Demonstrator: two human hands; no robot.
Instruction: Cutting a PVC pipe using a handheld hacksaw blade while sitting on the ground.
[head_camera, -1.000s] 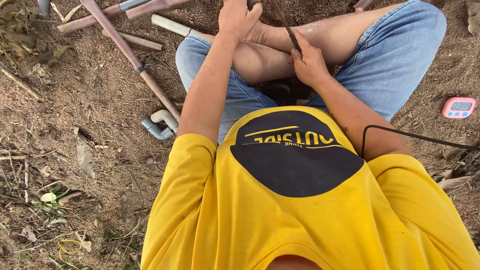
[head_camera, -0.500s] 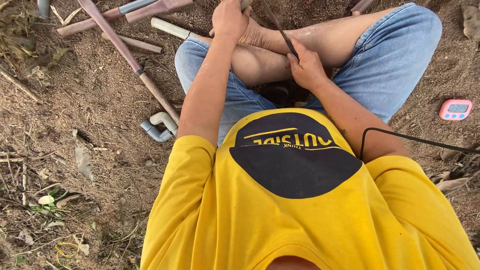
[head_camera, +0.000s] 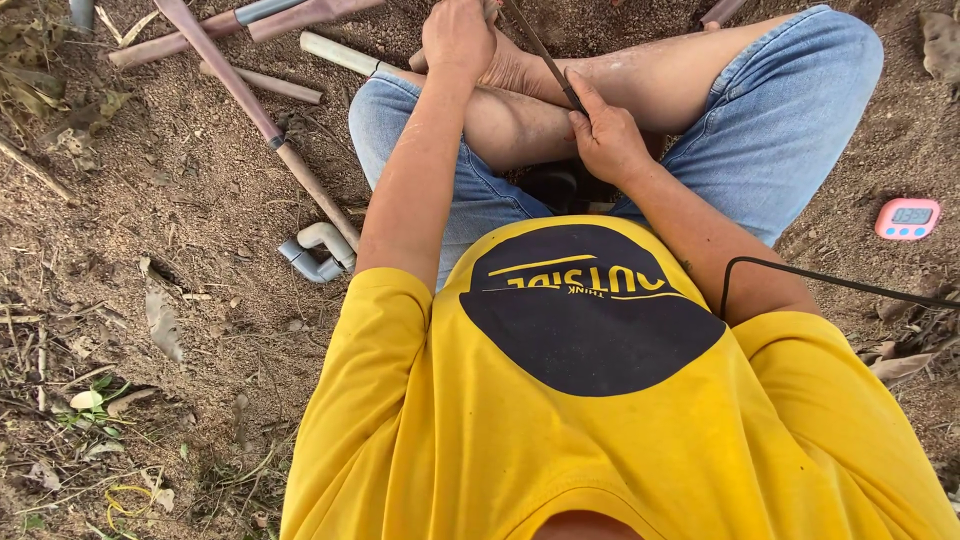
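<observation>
I sit cross-legged on bare soil in a yellow shirt and blue jeans. My right hand (head_camera: 607, 135) is closed around the lower end of a thin dark rod (head_camera: 541, 52) that slants up to the top edge of the view. My left hand (head_camera: 459, 38) reaches forward over my bare foot (head_camera: 515, 72), fingers curled over something at the top edge; what it grips is hidden. A dark object lies between my legs, mostly covered by my right hand.
Several pipes and sticks (head_camera: 255, 105) lie on the dirt at upper left, with a grey pipe elbow (head_camera: 318, 250) beside my left knee. A small pink digital timer (head_camera: 907, 218) sits at right. A black cable (head_camera: 830, 282) runs off rightward. Dry leaves lie at left.
My view has tilted slightly, so hands and legs sit higher in frame. My right hand stays on the thin rod; my left hand has shifted a little farther forward.
</observation>
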